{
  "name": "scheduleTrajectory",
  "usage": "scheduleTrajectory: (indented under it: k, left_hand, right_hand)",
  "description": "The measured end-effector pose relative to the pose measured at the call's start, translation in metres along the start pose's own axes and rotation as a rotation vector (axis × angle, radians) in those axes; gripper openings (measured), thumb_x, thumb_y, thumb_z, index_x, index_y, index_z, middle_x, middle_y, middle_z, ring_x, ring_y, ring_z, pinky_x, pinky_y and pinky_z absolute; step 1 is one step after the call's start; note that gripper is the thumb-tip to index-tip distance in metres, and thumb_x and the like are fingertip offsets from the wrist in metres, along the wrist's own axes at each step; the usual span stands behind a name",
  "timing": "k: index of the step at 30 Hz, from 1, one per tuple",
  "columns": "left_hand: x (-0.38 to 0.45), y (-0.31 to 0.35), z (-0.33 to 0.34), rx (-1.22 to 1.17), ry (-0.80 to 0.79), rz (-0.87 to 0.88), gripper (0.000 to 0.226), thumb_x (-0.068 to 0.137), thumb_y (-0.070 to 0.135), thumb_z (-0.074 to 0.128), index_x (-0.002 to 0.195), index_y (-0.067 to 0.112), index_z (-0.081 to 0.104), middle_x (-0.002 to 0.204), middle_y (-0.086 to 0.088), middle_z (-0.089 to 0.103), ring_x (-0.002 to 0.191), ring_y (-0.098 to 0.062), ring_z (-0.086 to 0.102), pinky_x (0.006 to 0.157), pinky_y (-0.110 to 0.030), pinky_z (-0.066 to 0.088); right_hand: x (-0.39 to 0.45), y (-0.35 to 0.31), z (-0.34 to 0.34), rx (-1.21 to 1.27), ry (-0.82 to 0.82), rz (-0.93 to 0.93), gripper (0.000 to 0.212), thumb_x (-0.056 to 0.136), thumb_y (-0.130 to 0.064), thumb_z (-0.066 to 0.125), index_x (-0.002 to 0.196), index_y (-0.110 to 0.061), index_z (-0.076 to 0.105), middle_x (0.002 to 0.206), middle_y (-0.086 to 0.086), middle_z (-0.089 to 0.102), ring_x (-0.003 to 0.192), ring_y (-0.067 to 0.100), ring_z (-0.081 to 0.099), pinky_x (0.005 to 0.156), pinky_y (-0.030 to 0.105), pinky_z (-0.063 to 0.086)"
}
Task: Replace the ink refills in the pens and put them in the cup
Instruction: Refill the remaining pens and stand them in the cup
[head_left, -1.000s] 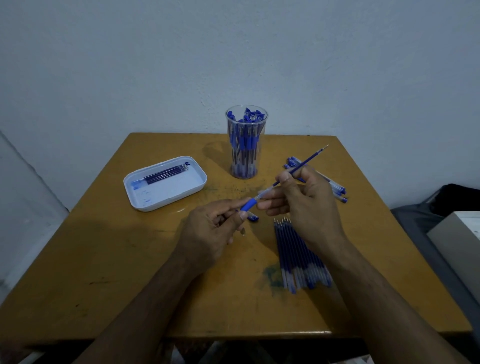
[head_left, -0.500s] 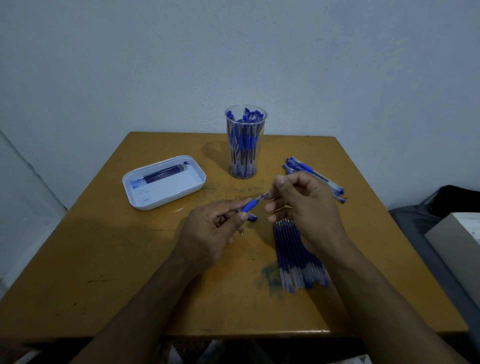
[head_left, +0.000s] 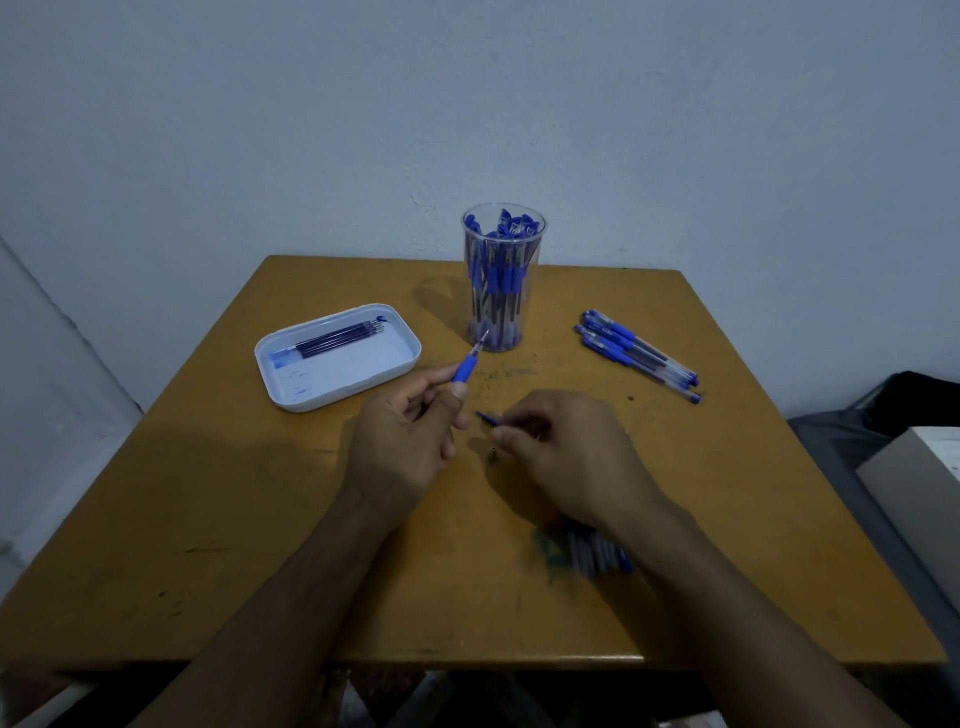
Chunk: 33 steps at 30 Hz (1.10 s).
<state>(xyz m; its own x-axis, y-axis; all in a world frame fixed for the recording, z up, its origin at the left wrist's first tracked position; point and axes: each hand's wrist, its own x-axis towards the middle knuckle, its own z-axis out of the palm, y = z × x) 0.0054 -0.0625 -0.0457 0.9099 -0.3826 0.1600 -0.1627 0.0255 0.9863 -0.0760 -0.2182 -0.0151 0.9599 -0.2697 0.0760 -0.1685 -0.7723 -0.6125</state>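
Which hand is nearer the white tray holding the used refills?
Left. The left hand sits just right of the white tray; the right hand is farther right, beyond it.

The right hand (head_left: 566, 457) hides most of the refill pile (head_left: 597, 553), whose visible ends are blurred.

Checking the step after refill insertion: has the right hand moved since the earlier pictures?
Yes. The right hand has dropped toward the table and nearer the person, away from the clear cup, fingers now at a small blue cap.
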Motion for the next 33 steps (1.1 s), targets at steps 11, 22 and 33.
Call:
scheduleTrajectory:
  k: [11, 22, 33]
  left_hand:
    - [0.001, -0.006, -0.003, 0.090, -0.073, 0.007, 0.023, 0.098, 0.027, 0.063, 0.120, 0.031, 0.069, 0.078, -0.002, 0.071, 0.057, -0.010, 0.058, 0.053, -0.022, 0.048]
    - [-0.004, -0.006, 0.001, 0.236, -0.185, 0.062, 0.025, 0.098, 0.022, 0.065, 0.119, 0.034, 0.070, 0.077, 0.004, 0.071, 0.062, -0.001, 0.061, 0.057, -0.018, 0.048]
    - [-0.003, -0.013, -0.001, 0.284, -0.219, 0.125, 0.028, 0.096, 0.026, 0.067, 0.123, 0.033, 0.072, 0.081, 0.005, 0.071, 0.077, -0.019, 0.068, 0.061, -0.026, 0.052]
  right_hand:
    - [0.003, -0.008, 0.009, -0.129, -0.029, -0.087, 0.010, 0.099, -0.023, 0.063, 0.104, -0.022, 0.072, 0.096, -0.010, 0.064, 0.085, 0.003, 0.058, 0.072, 0.017, 0.046]
    - [0.007, 0.016, -0.032, 0.653, 0.152, 0.068, 0.011, 0.101, -0.007, 0.059, 0.105, -0.013, 0.067, 0.090, 0.003, 0.076, 0.059, 0.018, 0.061, 0.040, 0.026, 0.042]
    - [0.003, 0.014, -0.033, 0.466, 0.056, -0.017, 0.011, 0.100, -0.007, 0.061, 0.100, -0.012, 0.071, 0.067, -0.003, 0.066, 0.048, 0.005, 0.057, 0.042, 0.022, 0.043]
